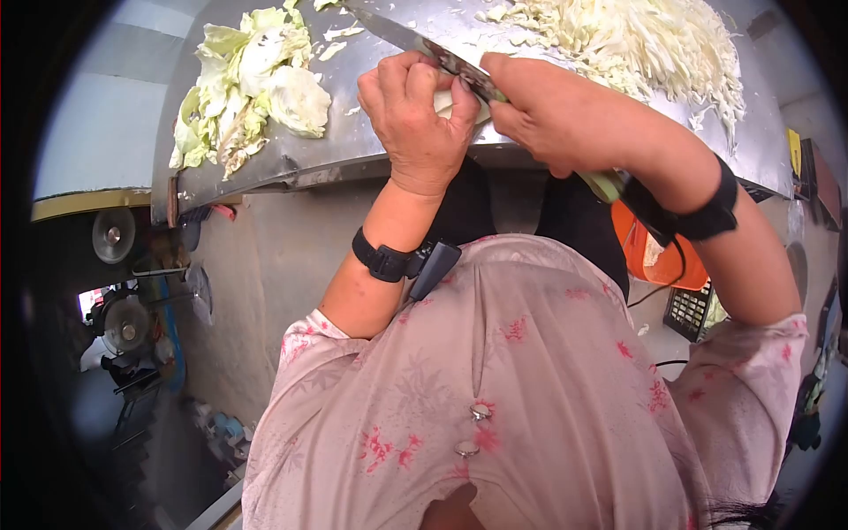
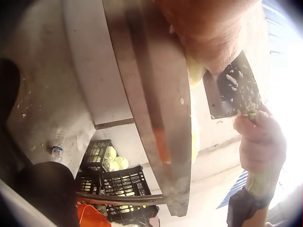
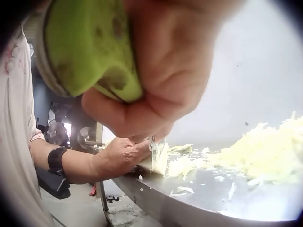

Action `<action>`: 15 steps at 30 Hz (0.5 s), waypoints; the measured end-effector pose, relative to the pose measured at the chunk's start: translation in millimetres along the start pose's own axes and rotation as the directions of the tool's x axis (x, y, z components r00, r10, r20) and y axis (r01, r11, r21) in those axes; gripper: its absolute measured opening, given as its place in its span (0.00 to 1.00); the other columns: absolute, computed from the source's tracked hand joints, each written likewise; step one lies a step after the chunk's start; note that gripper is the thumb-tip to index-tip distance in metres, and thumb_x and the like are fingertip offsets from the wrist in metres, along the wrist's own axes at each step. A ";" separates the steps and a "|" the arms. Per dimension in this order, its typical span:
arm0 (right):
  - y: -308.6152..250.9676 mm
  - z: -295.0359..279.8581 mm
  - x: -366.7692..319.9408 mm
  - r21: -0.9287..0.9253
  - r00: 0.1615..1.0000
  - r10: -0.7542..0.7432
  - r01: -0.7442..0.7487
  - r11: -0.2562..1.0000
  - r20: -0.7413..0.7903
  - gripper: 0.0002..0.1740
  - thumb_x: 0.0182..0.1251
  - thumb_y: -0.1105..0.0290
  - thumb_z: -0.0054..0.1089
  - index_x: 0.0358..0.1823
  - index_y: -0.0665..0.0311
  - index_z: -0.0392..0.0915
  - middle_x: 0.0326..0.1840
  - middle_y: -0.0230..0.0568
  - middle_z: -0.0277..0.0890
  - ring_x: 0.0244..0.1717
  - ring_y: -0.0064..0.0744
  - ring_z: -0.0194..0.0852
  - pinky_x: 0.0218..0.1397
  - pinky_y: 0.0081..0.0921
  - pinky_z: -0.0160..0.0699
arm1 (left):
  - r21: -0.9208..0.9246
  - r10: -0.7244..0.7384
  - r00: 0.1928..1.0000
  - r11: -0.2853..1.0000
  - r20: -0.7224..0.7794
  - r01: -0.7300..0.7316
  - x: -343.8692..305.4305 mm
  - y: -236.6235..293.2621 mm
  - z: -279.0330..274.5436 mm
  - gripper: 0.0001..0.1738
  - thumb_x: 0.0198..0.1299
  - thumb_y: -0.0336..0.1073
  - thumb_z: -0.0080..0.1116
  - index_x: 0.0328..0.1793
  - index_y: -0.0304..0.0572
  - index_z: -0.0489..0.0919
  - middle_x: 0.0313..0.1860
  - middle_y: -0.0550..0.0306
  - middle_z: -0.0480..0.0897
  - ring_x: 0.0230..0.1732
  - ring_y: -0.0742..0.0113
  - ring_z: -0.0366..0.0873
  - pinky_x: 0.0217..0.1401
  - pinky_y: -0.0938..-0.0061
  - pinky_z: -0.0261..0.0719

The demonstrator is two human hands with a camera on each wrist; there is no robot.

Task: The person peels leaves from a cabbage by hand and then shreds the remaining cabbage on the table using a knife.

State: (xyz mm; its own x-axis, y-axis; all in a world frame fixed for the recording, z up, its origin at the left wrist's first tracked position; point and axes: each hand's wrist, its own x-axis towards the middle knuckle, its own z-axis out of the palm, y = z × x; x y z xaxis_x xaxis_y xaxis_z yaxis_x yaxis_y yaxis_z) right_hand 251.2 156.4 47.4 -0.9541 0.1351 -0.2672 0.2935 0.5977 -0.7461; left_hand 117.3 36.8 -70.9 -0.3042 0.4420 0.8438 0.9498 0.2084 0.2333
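My right hand [image 1: 565, 110] grips the green handle [image 3: 87, 47] of a broad kitchen knife. The knife's blade [image 1: 397, 35] points to the far left in the head view, and bits of cabbage stick to it in the left wrist view. Beside the blade, my left hand [image 1: 415, 115] holds a pale piece of cabbage [image 3: 160, 163] on the steel table [image 1: 344, 141] with bent fingers. Its fingertips lie right by the blade, and the hand covers most of the piece. Shredded cabbage [image 1: 654, 49] is heaped at the far right of the table.
Loose cabbage leaves [image 1: 256, 84] lie at the left of the table, whose rounded front edge runs close to my body. Below at the right stands an orange bucket [image 1: 658, 252]. Black crates [image 2: 125, 184], whole cabbages [image 2: 111, 164] and a plastic bottle [image 2: 57, 152] are on the floor.
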 end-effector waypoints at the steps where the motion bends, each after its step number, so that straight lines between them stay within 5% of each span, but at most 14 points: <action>1: 4.6 0.5 12.7 -0.014 0.999 -0.032 0.032 0.999 0.012 0.14 0.69 0.70 0.48 0.39 0.80 0.72 0.19 0.60 0.77 0.20 0.51 0.82 0.29 0.43 0.80 | 0.004 -0.002 1.000 1.000 0.001 0.002 0.0 -0.5 -1.0 0.08 0.49 0.34 0.67 0.33 0.46 0.79 0.46 0.55 0.78 0.49 0.51 0.69 0.55 0.59 0.67; 5: 11.3 -2.6 31.5 -0.082 0.999 0.011 -0.008 0.997 0.045 0.10 0.75 0.66 0.45 0.47 0.67 0.66 0.22 0.40 0.69 0.17 0.33 0.76 0.20 0.30 0.76 | -0.041 -0.003 1.000 0.999 0.013 0.004 0.8 -0.2 -5.4 0.07 0.52 0.34 0.65 0.36 0.45 0.80 0.47 0.54 0.78 0.50 0.51 0.70 0.57 0.59 0.67; 10: 23.6 3.9 26.3 0.010 0.998 -0.023 0.024 1.000 -0.052 0.11 0.74 0.66 0.46 0.46 0.67 0.68 0.22 0.39 0.70 0.16 0.30 0.71 0.21 0.30 0.76 | -0.132 0.019 0.996 0.991 0.091 -0.007 3.3 0.0 -19.4 0.06 0.58 0.31 0.63 0.41 0.43 0.82 0.49 0.51 0.79 0.52 0.51 0.71 0.59 0.59 0.67; 13: 28.5 11.6 13.3 0.148 0.978 -0.076 0.105 0.983 -0.194 0.14 0.69 0.68 0.47 0.42 0.77 0.68 0.19 0.51 0.74 0.15 0.43 0.77 0.22 0.37 0.78 | -0.138 0.052 0.987 0.990 0.151 -0.031 7.0 -1.5 -30.2 0.07 0.57 0.31 0.64 0.42 0.43 0.83 0.49 0.52 0.81 0.52 0.52 0.72 0.57 0.60 0.70; 15: 33.6 15.1 9.8 0.214 0.973 -0.037 0.087 0.973 -0.228 0.14 0.71 0.68 0.47 0.44 0.76 0.65 0.20 0.50 0.73 0.16 0.41 0.77 0.23 0.37 0.77 | -0.163 0.086 0.985 0.985 0.152 -0.061 9.4 -6.4 -33.8 0.08 0.56 0.31 0.65 0.42 0.43 0.83 0.48 0.53 0.82 0.51 0.52 0.74 0.56 0.61 0.71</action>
State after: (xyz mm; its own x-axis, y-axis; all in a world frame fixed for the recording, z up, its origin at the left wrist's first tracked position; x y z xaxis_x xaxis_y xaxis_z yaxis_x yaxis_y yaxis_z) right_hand 252.6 165.9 10.5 -0.9525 0.2899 -0.0934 0.2153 0.4240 -0.8797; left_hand 110.8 10.1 -48.1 -0.2292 0.5856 0.7775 0.9656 0.0362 0.2574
